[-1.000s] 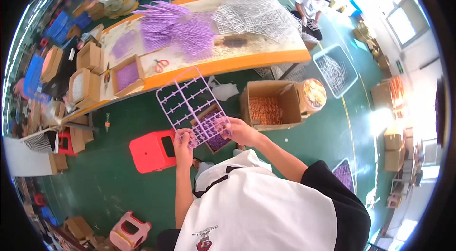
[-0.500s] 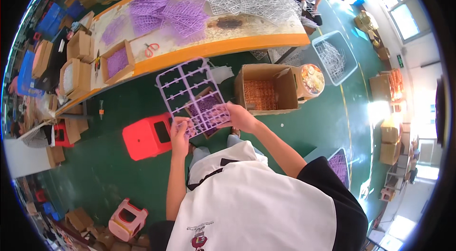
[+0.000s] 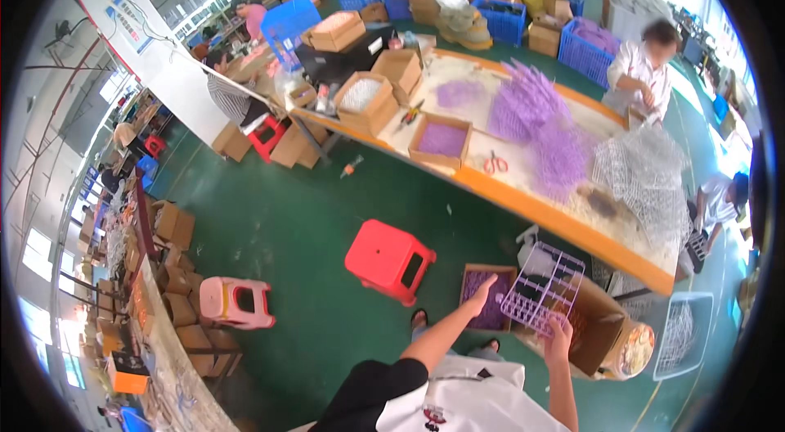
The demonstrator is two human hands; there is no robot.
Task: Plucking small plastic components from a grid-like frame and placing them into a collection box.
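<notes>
A purple plastic grid-like frame (image 3: 530, 314), with thin crossbars and small parts along its near end, is held in front of me. My right hand (image 3: 558, 335) grips its near right corner. My left hand (image 3: 483, 296) is beside the frame's left edge, fingers stretched out and holding nothing. Below that hand, a small cardboard box (image 3: 472, 278) holds many small purple pieces. The frame's far end reaches toward the table edge, over a large cardboard box (image 3: 609, 326).
A long worktable (image 3: 523, 207) carries purple frames (image 3: 531, 109), clear frames (image 3: 642, 166), red scissors (image 3: 495, 162) and boxes. A red stool (image 3: 384, 256) and a pink stool (image 3: 237, 302) stand at left. A blue-grey tub (image 3: 705, 309) is at right. Another person (image 3: 642, 72) works across the table.
The view has swung to the left. My left hand has let go of the frame and moved beside it; my right hand still grips it.
</notes>
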